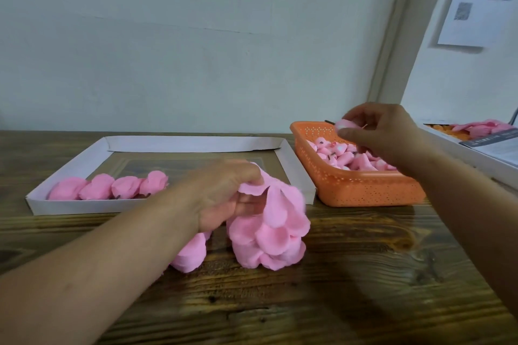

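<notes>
The desk (364, 274) carries everything. Its bare wooden front, nearer than the basket (364, 190), serves as working room. A white tray (196, 144) lies just left of the basket, almost touching it. Four finished blooms (109, 186) sit in a row along its near edge, probably so that done pieces stay apart from raw stock. The basket, orange and perforated, stands where the right arm reaches it easily and holds a heap of loose petals (344, 157). A white box (476, 154) with more pink pieces lies right of the basket, partly out of view.

The bunch (269, 232) is left of and in front of the basket, its lower end resting on the desk. The left hand (224, 193) grips its top, fingers curled round the gathered layers, seemingly so they do not fall apart while another is added. A smaller pink piece (190, 256) lies on the desk on the bunch's far side from the basket, partly under the forearm.

The right hand (386, 134) hovers over the basket's far left corner. Thumb and forefinger pinch one petal (346, 124) and the other fingers are loosely bent. Such a light pinch suits stuff this thin.
</notes>
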The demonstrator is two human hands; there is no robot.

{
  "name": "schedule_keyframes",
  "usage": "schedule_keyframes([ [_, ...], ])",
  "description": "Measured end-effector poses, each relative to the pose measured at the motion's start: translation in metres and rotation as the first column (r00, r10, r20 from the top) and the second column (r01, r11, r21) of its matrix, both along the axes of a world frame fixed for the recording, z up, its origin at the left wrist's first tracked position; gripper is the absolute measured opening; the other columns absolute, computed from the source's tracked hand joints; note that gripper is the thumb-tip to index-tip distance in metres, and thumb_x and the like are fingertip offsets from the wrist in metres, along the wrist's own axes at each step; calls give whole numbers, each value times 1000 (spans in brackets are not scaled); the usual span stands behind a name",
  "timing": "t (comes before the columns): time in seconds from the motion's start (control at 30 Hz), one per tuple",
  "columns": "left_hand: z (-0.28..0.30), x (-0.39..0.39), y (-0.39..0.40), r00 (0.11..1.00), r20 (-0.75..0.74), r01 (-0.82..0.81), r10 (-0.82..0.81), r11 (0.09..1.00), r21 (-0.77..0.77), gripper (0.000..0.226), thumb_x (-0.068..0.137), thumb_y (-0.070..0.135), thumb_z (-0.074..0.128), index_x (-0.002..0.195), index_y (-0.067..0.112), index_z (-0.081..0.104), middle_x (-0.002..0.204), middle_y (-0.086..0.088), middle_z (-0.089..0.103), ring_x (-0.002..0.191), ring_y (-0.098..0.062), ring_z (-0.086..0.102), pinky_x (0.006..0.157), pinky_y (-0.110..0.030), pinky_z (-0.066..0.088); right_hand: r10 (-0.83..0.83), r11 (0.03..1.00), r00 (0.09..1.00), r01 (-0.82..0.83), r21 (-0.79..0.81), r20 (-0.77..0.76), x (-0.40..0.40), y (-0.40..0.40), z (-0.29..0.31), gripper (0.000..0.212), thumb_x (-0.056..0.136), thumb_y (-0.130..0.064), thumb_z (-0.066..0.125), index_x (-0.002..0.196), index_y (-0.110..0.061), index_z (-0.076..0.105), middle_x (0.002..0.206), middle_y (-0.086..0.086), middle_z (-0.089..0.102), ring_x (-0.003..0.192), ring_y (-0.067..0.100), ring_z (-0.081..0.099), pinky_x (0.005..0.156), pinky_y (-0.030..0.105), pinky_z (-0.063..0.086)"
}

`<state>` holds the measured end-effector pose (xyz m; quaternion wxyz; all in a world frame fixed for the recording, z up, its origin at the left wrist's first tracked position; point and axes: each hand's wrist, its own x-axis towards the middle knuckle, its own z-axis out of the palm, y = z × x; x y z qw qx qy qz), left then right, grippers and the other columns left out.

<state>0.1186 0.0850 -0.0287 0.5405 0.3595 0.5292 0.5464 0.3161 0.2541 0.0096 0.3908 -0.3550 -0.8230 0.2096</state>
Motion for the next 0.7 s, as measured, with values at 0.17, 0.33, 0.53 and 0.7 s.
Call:
schedule_keyframes([
  [0.17,-7,11,-7,942,322,-105,96,994,13,37,89,-8,42,124,-8,51,104,-24,66,79,-29,66,61,-34,60,277,959,957,-281,-41,-86,-7,-58,-2,4,82,-22,68,82,-21,72,52,-8,60,43,2,48,42,14,40],
  [0.33,-11,15,-11,904,411,-169,119,982,88,41,87,-15,38,125,-6,51,116,-27,63,88,-29,68,70,-35,60,402,915,915,-402,9,27,-18,-83,-8,11,80,-16,71,84,-26,70,77,-8,70,65,6,62,59,21,49],
  [0.53,-16,18,-21,852,522,-144,35,975,170,53,69,-4,48,122,-4,52,112,-26,67,102,-32,67,84,-44,55,375,924,924,-379,48,72,-21,-84,-16,16,78,-15,72,93,-22,73,85,-22,67,78,-1,62,64,9,46],
  [0.7,-13,21,-24,878,450,-253,161,956,151,29,84,9,59,112,0,60,101,-19,72,91,-27,71,76,-40,59,414,904,907,-420,79,80,-26,-90,-16,26,78,-18,73,85,-42,65,89,-18,66,81,-3,62,68,10,46],
])
